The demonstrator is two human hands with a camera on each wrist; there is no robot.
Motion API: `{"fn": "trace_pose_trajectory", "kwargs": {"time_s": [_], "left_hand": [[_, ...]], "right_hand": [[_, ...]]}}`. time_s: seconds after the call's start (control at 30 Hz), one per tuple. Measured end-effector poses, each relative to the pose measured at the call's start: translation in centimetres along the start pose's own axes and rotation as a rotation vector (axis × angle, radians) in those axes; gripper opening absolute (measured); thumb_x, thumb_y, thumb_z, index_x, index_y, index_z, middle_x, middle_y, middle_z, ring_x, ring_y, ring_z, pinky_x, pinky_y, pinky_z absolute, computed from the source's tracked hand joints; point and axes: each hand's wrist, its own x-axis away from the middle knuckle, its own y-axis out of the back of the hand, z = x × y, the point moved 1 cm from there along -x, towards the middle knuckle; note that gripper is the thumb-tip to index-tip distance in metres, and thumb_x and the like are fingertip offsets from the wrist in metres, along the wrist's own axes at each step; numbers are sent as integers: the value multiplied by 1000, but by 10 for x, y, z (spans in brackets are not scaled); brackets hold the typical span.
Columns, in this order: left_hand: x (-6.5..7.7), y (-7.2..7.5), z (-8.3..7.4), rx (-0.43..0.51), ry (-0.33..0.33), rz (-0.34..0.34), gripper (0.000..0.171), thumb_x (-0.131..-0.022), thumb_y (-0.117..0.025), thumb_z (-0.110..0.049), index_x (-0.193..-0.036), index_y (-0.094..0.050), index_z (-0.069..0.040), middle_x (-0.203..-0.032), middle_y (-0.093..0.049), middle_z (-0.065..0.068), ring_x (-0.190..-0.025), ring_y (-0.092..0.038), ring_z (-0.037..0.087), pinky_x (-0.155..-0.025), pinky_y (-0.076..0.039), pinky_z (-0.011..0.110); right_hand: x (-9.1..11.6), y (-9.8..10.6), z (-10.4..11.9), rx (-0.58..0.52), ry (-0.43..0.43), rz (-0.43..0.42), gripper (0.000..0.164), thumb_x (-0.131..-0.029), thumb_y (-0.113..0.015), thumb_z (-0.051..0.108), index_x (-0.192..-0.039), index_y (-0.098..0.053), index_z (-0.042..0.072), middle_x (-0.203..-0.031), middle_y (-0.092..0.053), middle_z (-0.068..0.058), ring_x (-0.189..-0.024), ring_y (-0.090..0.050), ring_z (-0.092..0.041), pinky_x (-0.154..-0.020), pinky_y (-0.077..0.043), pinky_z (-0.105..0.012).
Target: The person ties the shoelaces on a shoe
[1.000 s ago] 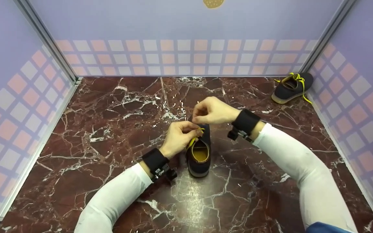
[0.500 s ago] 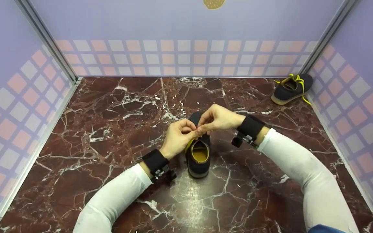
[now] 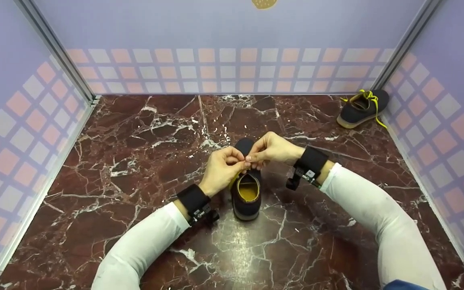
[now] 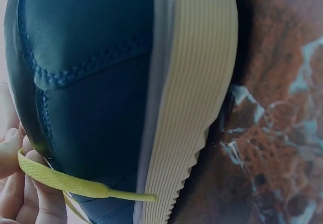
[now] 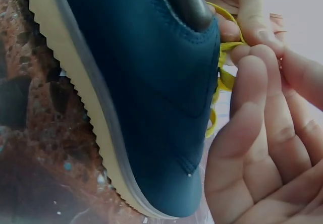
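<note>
A dark navy shoe (image 3: 247,207) with a yellow insole stands upright on the table, its toe away from me. My left hand (image 3: 220,169) pinches its yellow shoelace (image 5: 228,77) over the tongue. The thumb and fingers of my right hand (image 3: 278,150) meet the left fingertips there and pinch the lace too. In the left wrist view a flat lace end (image 4: 83,183) hangs from the left fingers across the shoe's side and cream sole (image 4: 197,72). Curled fingers hide most of the lace between the hands.
A matching shoe (image 3: 359,114) with loose yellow laces stands at the far right corner, close to the side wall. Patterned panels (image 3: 232,36) close off the back and sides of the marbled table (image 3: 135,137).
My right hand has come down from above the toe to the left hand's fingertips and now pinches the lace. The left hand and both shoes stay nearly in place.
</note>
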Motion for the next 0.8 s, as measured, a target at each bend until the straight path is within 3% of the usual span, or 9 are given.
{"fn": "trace_pose_trajectory", "kwargs": {"time_s": [0.2, 0.3, 0.47, 0.63, 0.8], "left_hand": [[0, 5, 0, -34, 8, 32, 18, -96, -89, -6, -97, -73, 2, -82, -84, 17, -63, -73, 10, -55, -54, 20], [-4, 12, -2, -109, 8, 59, 17, -101, -85, -16, -102, -76, -1, -88, -85, 16, -66, -75, 21, -56, -55, 20], [-11, 31, -7, -369, -13, 64, 19, -106, -76, -19, -113, -83, -3, -103, -87, 15, -83, -81, 37, -65, -60, 23], [-12, 38, -10, -699, -27, 128, 26, -99, -80, -24, -121, -87, -10, -114, -87, 10, -91, -82, 29, -81, -64, 41], [-9, 32, -10, -858, -37, 180, 26, -100, -81, -30, -122, -88, -18, -114, -85, 9, -100, -78, 30, -86, -62, 51]], "right_hand": [[-1, -5, -5, 14, 38, 3, 17, -105, -73, 1, -105, -81, -14, -75, -79, 8, -63, -73, -8, -62, -62, -22], [0, -6, -4, 39, 77, -16, 17, -105, -73, 2, -103, -81, -13, -73, -78, 8, -62, -73, -10, -60, -60, -21], [2, -3, -1, 80, 118, -33, 16, -103, -77, 4, -98, -83, -10, -72, -77, 7, -61, -71, -12, -58, -58, -19], [3, -2, -1, 93, 106, -10, 16, -104, -76, 4, -99, -83, -9, -73, -78, 6, -63, -72, -9, -60, -59, -19], [1, -4, 0, 108, 108, -8, 16, -104, -77, 5, -99, -84, -9, -73, -78, 5, -62, -73, -12, -59, -59, -19]]}}
